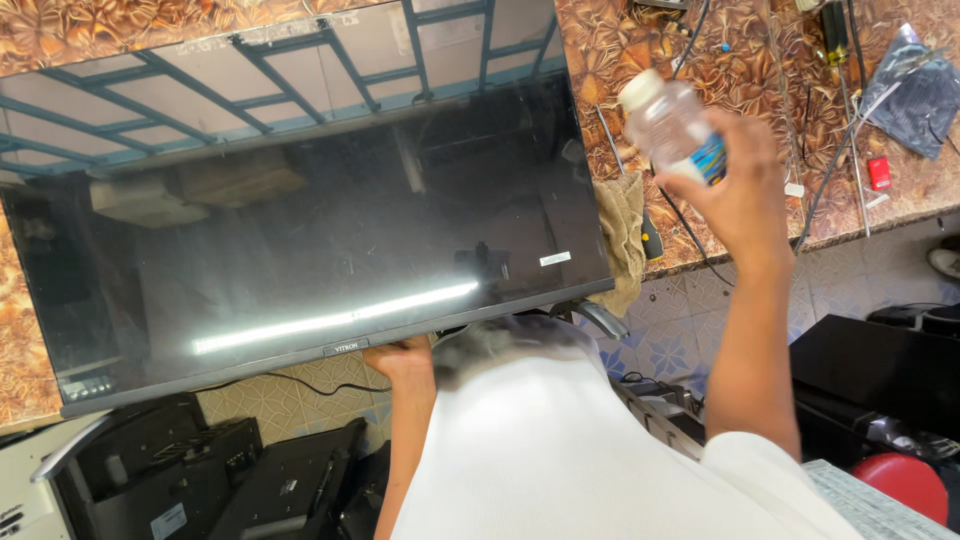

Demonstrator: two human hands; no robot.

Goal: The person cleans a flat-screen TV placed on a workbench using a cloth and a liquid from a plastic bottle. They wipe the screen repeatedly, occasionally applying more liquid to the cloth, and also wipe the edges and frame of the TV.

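A large flat television (pixel 300 220) lies screen up on a brown patterned worktop (pixel 740 60), its near edge overhanging. My left hand (pixel 400 358) grips the screen's lower bezel near its middle. My right hand (pixel 735 180) is raised over the worktop's right part, closed around a small clear plastic bottle (pixel 668 122) with a white cap and a blue label. The bottle tilts with its cap pointing up and left. A yellowish cloth (pixel 622 235) lies right beside the screen's right edge.
Cables (pixel 700 240), a screwdriver (pixel 832 30), a small red part (pixel 879 172) and a dark plastic bag (pixel 915 95) lie on the worktop's right side. Below the worktop stand other dark sets (pixel 200 470), a black box (pixel 880 370) and a red round object (pixel 905 485) on tiled floor.
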